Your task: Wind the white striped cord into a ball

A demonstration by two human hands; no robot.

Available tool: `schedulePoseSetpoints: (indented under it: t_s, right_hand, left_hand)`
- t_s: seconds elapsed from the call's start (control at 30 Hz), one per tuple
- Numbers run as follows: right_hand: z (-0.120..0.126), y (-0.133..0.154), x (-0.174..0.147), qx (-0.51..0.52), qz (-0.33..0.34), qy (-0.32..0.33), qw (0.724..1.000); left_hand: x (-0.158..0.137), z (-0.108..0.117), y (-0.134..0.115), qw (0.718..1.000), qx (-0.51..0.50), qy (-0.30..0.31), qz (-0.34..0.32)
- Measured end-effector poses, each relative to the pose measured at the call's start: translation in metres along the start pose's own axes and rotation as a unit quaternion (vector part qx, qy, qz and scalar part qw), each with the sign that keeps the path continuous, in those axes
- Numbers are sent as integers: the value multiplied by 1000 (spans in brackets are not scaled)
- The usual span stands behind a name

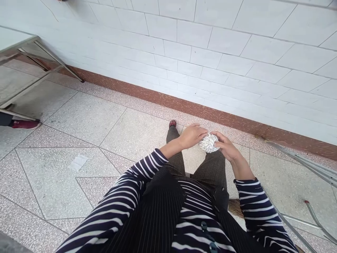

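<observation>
Head view: left hand (191, 135) and right hand (226, 147) cup ball of white cord (209, 143) over lap, fingers curled round it; ball looks fully wound; paper scrap (77, 162) on floor at 9 o'clock.

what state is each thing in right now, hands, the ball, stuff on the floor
left hand: closed on the ball of cord from its left
right hand: closed on it from its right
ball of cord: wound tight, held above the floor
paper scrap: flat on the floor tiles
folding table: standing, legs unfolded
</observation>
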State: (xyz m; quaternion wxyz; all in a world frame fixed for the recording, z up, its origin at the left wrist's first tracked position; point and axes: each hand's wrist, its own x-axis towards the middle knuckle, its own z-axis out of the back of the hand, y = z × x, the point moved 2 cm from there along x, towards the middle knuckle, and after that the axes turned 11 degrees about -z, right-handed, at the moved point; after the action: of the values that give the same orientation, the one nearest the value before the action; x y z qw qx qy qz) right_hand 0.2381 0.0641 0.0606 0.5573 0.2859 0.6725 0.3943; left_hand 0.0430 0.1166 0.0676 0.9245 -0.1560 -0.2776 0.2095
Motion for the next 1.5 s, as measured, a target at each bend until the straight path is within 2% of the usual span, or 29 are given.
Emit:
schedulePoseSetpoints:
  t_s: [0.1,0.2,0.27,0.4,0.53,0.6,0.7,0.83,0.93,1.03,1.33,1.43,1.5]
  right_hand:
    - [-8,-12,-2,84,-20,25,996]
    - [-15,-20,-6,130,-28,52,990]
    - [-18,-22,-7,118,-35,47,991]
    - [-22,-24,-3,56,-56,-30,996]
    - [-20,-21,-4,43,-24,-106,993]
    - [-18,-16,-8,44,-7,-121,992]
    - [-17,-5,-18,76,8,-113,991]
    - [-14,7,-29,145,13,-127,981]
    - [-9,9,-32,167,19,-124,978]
    - [-5,10,-32,171,37,-100,980]
    - [-6,18,-37,173,44,-70,981]
    - [0,18,-38,180,52,-83,979]
    - [6,16,-39,191,60,-99,975]
  left_hand:
    - [-4,-5,0,999,-7,-10,53]
    - [-7,-8,0,998,-2,-14,56]
    - [-8,-10,-1,999,1,-3,47]
    - [-9,-13,-1,1000,-4,18,25]
    - [-5,-14,9,1000,-6,13,1]
    - [-4,-14,17,1000,-13,9,8]
    - [-6,-18,31,996,-77,9,53]
    - [-24,-39,54,967,-194,-14,163]
    - [-43,-63,70,945,-217,-14,244]
    - [-53,-85,76,933,-214,1,290]
    - [-29,-118,52,953,-171,67,239]
    - [-30,-121,50,956,-182,53,224]
    - [-35,-117,53,949,-193,22,248]
